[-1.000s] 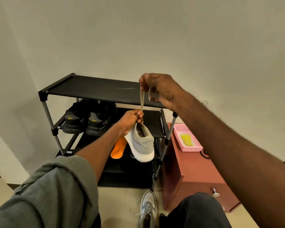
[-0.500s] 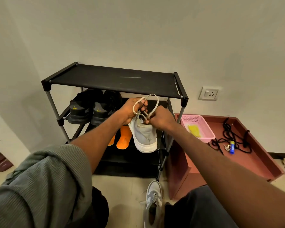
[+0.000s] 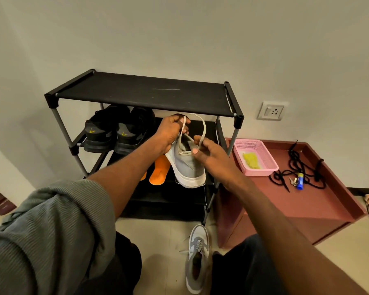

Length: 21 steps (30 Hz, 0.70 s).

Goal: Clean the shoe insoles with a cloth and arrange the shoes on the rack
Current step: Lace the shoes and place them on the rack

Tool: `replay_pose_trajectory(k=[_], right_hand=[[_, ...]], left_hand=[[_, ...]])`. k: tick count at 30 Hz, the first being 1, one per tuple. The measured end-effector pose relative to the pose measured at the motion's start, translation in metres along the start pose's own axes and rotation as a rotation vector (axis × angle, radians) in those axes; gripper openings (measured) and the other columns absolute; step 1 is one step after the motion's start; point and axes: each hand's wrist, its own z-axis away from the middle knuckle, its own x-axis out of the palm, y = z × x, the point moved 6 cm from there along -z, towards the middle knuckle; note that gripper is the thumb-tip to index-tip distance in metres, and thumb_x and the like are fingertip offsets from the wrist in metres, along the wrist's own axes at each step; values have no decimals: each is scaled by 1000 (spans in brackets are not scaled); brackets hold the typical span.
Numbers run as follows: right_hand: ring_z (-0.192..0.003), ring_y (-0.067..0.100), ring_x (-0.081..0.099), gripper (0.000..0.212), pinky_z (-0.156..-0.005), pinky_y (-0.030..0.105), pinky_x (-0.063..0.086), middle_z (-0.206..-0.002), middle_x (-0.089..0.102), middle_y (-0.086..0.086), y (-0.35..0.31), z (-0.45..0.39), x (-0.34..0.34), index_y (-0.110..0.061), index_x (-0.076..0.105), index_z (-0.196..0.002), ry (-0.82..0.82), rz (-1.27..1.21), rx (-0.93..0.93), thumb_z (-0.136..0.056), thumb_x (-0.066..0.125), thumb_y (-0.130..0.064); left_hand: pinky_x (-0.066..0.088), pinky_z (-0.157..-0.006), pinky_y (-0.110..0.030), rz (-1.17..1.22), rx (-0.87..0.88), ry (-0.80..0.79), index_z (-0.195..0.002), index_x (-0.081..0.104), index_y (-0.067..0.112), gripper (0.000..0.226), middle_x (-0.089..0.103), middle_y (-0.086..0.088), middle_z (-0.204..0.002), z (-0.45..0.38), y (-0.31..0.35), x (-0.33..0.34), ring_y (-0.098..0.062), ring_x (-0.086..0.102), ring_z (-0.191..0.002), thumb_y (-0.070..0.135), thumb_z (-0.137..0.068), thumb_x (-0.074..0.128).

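Grey shoe hangs toe-down under my left grip, which clamps its top; right grip pinches the lace.

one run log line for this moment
left hand grips grey sneaker and beige lace | right hand pinches lace | black rack | second sneaker on floor
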Motion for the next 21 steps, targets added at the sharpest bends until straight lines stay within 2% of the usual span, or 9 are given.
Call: replay_pose_trajectory(k=[1,3,5,7,9,13,16,18,21], right_hand=[[-120,5,55,45,-98,18,48,-130,54,-8,5,1,4,-29,51,-141,-27,87,-32,-100,69,-33],[-137,12,43,91,-116,32,41,-150,39,-4,17,-1,13,-30,31,-157,-70,300,-76,-84,83,-48],[-145,16,37,118,-119,35,35,-162,30,0,25,-4,17,-32,11,-165,-10,362,-77,-78,90,-43],[-142,16,46,111,-119,38,40,-159,43,0,29,-8,10,-30,18,-164,162,279,-86,-80,90,-35],[-133,13,55,100,-115,41,47,-151,54,-3,34,-12,2,-29,30,-160,293,173,-92,-80,89,-33],[-118,-14,52,100,-105,19,45,-143,54,-16,44,-11,0,-37,29,-160,326,111,-169,-80,89,-40],[-122,-7,56,103,-107,28,47,-142,59,-14,50,-8,3,-43,25,-159,341,105,-217,-78,89,-50],[-124,3,59,106,-106,30,48,-143,61,-8,51,-12,1,-44,22,-159,356,110,-240,-77,88,-54],[-121,1,59,104,-101,22,48,-141,62,-7,49,-16,-2,-42,25,-158,330,135,-278,-77,88,-55]], left_hand=[[60,-87,-42,11,1,12,-98,73,12,22,64,-3,-67,0,-1,0,-22,63,-76,12,-105,52],[60,-80,-38,39,7,46,-101,72,13,21,64,-5,-72,0,0,0,-19,62,-73,12,-106,51],[61,-83,-41,31,48,54,-102,72,16,20,67,-6,-81,1,3,-2,-23,66,-79,11,-105,53],[60,-86,-35,-178,222,31,-104,74,17,19,71,-2,-90,6,13,-5,-19,70,-87,11,-103,57],[55,-84,-25,-569,512,-4,-105,77,16,15,70,4,-98,16,24,-7,-10,67,-93,13,-99,64],[52,-81,-37,-1099,809,-131,-107,79,17,15,61,2,-100,34,29,-5,-16,55,-96,17,-95,69],[47,-77,-35,-1387,975,-247,-109,77,19,18,58,1,-109,52,28,13,-17,48,-97,21,-93,70],[45,-76,-32,-1497,987,-303,-111,75,19,21,56,1,-112,56,24,27,-16,46,-97,16,-92,69],[48,-84,-31,-1514,802,-416,-116,75,16,26,60,1,-111,51,26,34,-15,51,-102,12,-92,66]])
